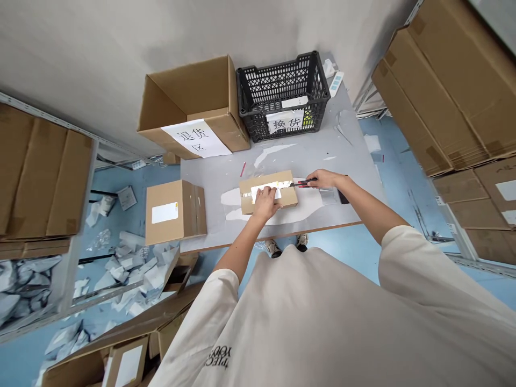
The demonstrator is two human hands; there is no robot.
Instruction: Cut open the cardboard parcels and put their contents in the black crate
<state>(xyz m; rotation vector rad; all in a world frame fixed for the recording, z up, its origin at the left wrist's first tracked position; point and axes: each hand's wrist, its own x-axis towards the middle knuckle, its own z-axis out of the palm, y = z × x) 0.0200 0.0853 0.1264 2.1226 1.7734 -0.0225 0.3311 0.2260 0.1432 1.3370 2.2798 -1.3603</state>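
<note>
From my remote view, the left hand rests with fingers spread, gripping nothing, on the taped tan cardboard box, pinning it to the grey table against the blade; the right hand seems curled shut around a red-and-black box cutter at the box's edge.

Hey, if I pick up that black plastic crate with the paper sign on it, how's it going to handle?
The black plastic crate is probably light for its size, since its walls are open mesh. Its moulded frame looks fairly stiff rather than floppy. Its flat, wide shape suggests it won't roll, though anything inside could add weight.
</note>
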